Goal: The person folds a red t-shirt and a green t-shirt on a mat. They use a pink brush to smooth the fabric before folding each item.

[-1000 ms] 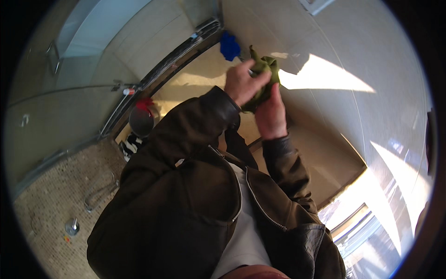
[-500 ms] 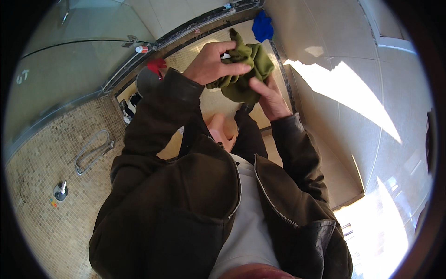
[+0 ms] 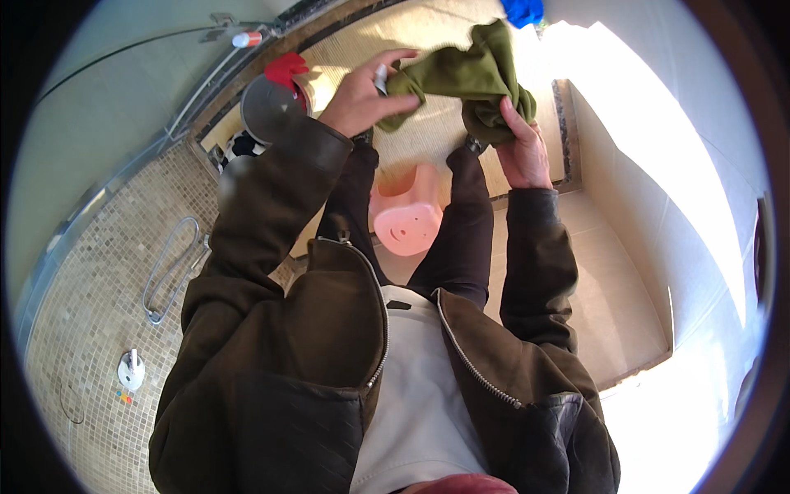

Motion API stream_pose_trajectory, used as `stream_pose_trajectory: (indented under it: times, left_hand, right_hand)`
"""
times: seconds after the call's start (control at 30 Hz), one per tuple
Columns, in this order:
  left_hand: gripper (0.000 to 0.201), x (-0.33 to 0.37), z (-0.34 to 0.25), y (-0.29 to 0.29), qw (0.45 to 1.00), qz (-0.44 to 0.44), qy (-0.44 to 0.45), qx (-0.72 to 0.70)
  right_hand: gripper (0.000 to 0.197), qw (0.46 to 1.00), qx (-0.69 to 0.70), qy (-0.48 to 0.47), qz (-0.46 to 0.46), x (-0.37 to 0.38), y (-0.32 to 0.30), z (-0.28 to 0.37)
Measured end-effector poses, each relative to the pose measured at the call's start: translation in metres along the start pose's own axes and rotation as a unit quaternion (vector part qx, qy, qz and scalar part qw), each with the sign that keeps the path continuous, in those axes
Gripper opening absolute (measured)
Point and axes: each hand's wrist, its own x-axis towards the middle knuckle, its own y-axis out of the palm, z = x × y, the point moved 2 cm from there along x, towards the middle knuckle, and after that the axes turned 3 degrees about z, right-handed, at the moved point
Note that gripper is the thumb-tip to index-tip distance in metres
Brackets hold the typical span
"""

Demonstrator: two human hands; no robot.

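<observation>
Since the earlier frame, the green cloth [image 3: 461, 70] has been drawn out from a bunch into a span between the two hands, now set wider apart. By the right hand [image 3: 525, 152] its far end is pinched under the thumb. At the left hand [image 3: 362, 92], thumb and finger are spread around the near end; how firmly it is gripped cannot be told. Below, a pink stool [image 3: 407, 226] is seen between the legs, and a grey bucket [image 3: 267, 111] at left.
</observation>
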Motion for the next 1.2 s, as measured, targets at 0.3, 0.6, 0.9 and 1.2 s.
stream_pose_trajectory:
  times: [0.3, 0.6, 0.9, 1.2]
  left_hand:
    - [0.041, 0.047, 0.220, 0.032, 0.956, -0.154, -0.090, -0.233]
    - [0.032, 0.064, 0.266, 0.079, 0.991, -0.099, 0.080, -0.031]
    - [0.020, 0.005, 0.253, 0.107, 0.981, -0.163, 0.100, 0.029]
    - [0.041, -0.009, 0.171, 0.030, 0.933, -0.215, 0.245, -0.150]
  right_hand:
    - [0.047, 0.998, -0.016, 0.045, -0.050, 0.154, -0.108, -0.159]
    - [0.050, 0.996, -0.003, 0.007, -0.091, 0.223, -0.154, -0.189]
    - [0.047, 0.975, 0.153, 0.126, 0.101, 0.160, -0.106, -0.237]
    - [0.043, 0.969, 0.064, 0.052, 0.233, 0.108, -0.057, -0.170]
